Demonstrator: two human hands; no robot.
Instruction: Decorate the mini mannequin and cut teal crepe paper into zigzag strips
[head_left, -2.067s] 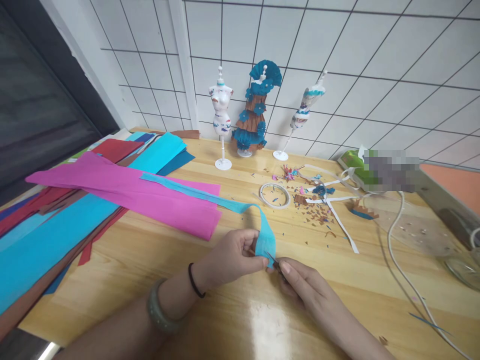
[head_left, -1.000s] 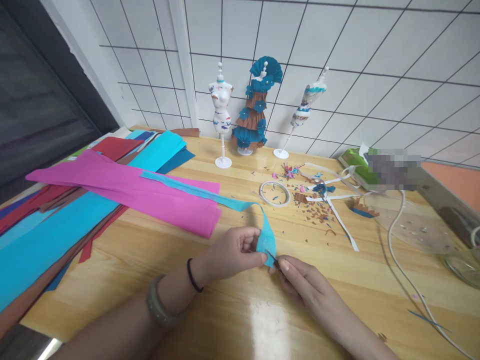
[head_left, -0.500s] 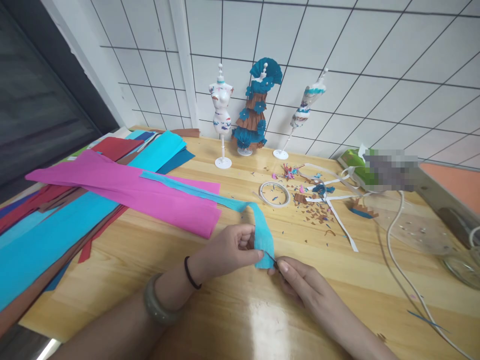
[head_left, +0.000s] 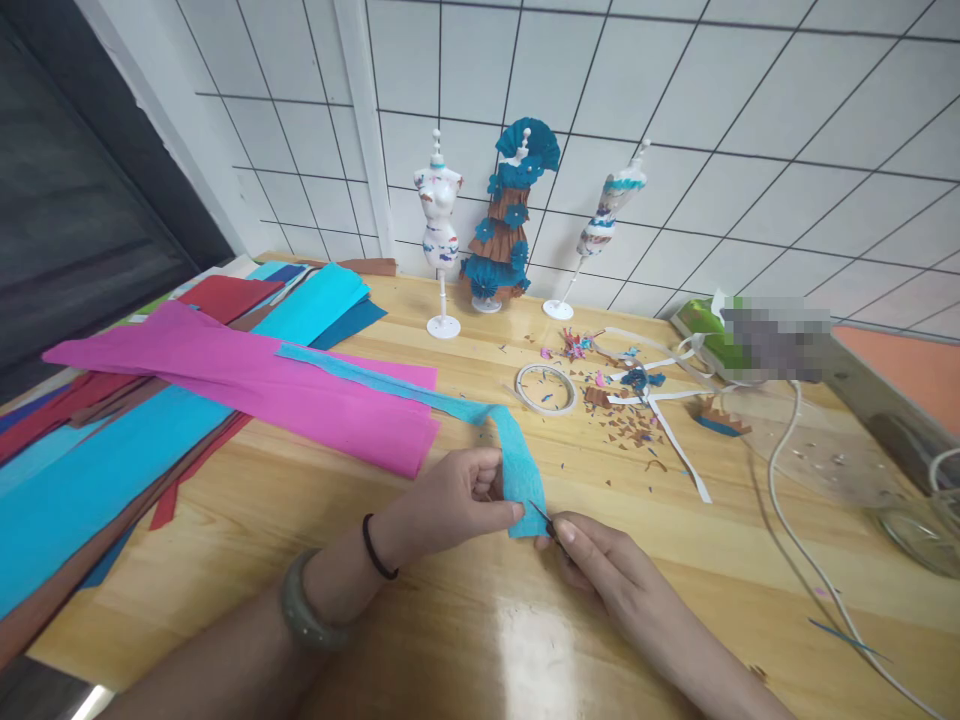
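Observation:
My left hand (head_left: 469, 495) pinches a light-blue crepe paper strip (head_left: 519, 465) near its lower end, thumb in front. From there the strip bends back and runs leftward over a pink crepe paper sheet (head_left: 360, 430). My right hand (head_left: 600, 560) is closed around small dark scissors (head_left: 551, 527), whose handles are mostly hidden by the fingers. Their thin pointed tip lies against the strip's right edge, close to my left thumb. Whether the blades are apart is too small to tell.
Folded coloured crepe paper (head_left: 135, 450) is piled at left. A white dress form (head_left: 439, 215), a paper-dressed form (head_left: 501, 235) and a tilted form (head_left: 606, 215) stand along the wall. A tape roll (head_left: 546, 368), paper scraps (head_left: 634, 428) and a white cable (head_left: 784, 490) lie to the right.
The view has shifted slightly, so most things sit a little further left. Both hands keep nearly the same hold, and the scissors' tip has barely moved against the strip.

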